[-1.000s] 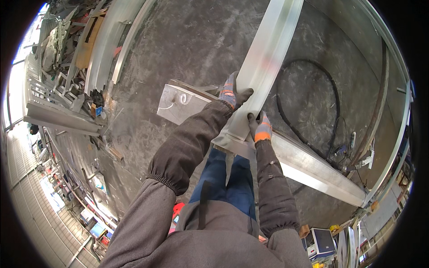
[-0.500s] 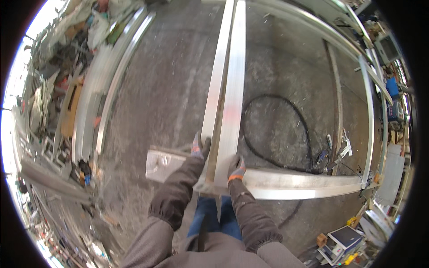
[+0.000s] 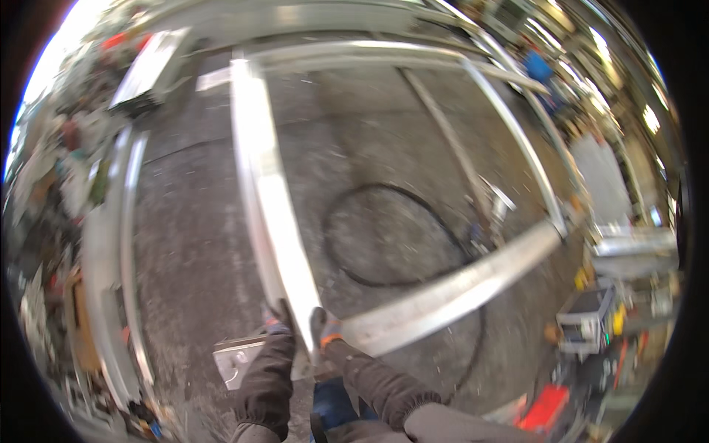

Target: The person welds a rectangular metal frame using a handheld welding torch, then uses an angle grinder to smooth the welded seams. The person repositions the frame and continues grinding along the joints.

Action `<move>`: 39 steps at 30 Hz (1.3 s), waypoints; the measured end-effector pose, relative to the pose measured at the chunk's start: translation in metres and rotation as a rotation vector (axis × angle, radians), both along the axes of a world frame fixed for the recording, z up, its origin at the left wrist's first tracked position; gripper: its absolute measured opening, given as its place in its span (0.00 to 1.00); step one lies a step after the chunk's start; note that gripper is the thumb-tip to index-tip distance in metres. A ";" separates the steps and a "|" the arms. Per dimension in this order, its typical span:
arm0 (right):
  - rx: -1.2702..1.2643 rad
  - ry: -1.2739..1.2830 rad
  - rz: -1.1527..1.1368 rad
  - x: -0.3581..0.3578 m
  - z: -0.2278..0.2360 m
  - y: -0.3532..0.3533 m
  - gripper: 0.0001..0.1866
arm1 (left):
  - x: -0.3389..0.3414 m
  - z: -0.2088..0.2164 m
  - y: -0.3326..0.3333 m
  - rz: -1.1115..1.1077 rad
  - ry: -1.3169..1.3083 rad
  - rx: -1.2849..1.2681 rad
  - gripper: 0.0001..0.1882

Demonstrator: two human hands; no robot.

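Note:
Two long silvery metal profiles [image 3: 284,214] run away from me side by side and look almost joined, though motion blur hides any gap. Their far end reaches the cross rail [image 3: 347,49] of a metal frame; their near end lies over the near rail [image 3: 458,295]. My left hand [image 3: 277,319], gloved, closes on the left side of the pair near its end. Across from it, my right hand [image 3: 323,326], gloved with an orange cuff, is closed at the right edge. The fingertips of both are smeared.
A black hose [image 3: 329,251] loops on the floor right of the profiles. A plate-like metal piece [image 3: 235,360] juts out left of my arm. Stacked profiles [image 3: 107,295] and scrap line the left. A boxy device [image 3: 587,317] and a red case [image 3: 545,407] stand right.
My view has tilted up and turned right. The two profiles, clearly separated before, now appear close together. Both hands remain at their near end.

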State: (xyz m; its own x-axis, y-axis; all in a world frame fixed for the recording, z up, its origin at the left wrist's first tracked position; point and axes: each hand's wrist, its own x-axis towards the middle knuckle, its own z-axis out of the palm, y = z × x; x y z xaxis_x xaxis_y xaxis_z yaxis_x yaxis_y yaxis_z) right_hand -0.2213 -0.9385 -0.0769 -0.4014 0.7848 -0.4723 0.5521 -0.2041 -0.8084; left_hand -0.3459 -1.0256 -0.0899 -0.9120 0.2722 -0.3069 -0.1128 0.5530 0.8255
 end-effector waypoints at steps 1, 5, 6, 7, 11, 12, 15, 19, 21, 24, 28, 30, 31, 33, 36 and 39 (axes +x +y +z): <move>-0.076 0.051 -0.090 0.003 0.007 -0.003 0.20 | -0.002 -0.006 -0.003 0.041 0.028 0.070 0.34; -0.214 0.235 -0.164 0.025 0.052 0.002 0.20 | -0.004 -0.027 -0.006 0.070 0.193 0.050 0.44; -0.326 0.208 -0.209 0.037 0.069 0.007 0.21 | -0.004 -0.030 -0.008 0.074 0.180 -0.005 0.43; -0.313 0.267 -0.166 0.055 0.091 0.011 0.22 | -0.005 -0.031 -0.007 0.090 0.045 0.126 0.42; -0.429 -0.019 0.038 0.163 0.186 0.030 0.21 | -0.018 -0.017 -0.010 0.101 -0.131 -0.022 0.44; -0.404 -0.009 0.044 0.194 0.204 0.036 0.21 | -0.021 -0.007 -0.013 0.062 -0.273 -0.126 0.48; -0.274 0.140 -0.121 0.266 0.233 0.038 0.21 | -0.014 0.023 0.012 -0.075 0.455 -0.312 0.49; -0.586 -0.066 -0.149 0.343 0.221 0.060 0.25 | 0.087 0.066 0.107 -0.037 -0.226 0.624 0.27; -0.534 0.082 -0.211 0.375 0.211 0.075 0.27 | 0.159 0.096 0.174 -0.563 -0.228 0.427 0.25; -0.656 0.315 -0.338 0.428 0.197 0.124 0.30 | 0.306 0.152 0.273 -0.484 -0.933 0.543 0.30; -1.053 0.775 -0.411 0.510 0.179 0.202 0.28 | 0.439 0.222 0.384 -0.437 -1.286 0.534 0.38; -0.949 0.858 -0.385 0.545 0.160 0.250 0.26 | 0.486 0.237 0.431 -0.442 -0.799 0.298 0.37; -0.859 0.809 -0.383 0.560 0.146 0.273 0.25 | 0.506 0.238 0.455 -0.418 -0.646 0.306 0.36; -0.641 0.683 -0.380 0.584 0.116 0.323 0.24 | 0.525 0.228 0.506 -0.511 -0.468 0.323 0.38; -0.245 0.469 -0.321 0.622 0.081 0.396 0.22 | 0.549 0.200 0.600 -0.405 -0.335 0.140 0.38; -0.278 0.410 -0.513 0.666 0.079 0.456 0.21 | 0.544 0.174 0.677 -0.456 0.104 0.241 0.37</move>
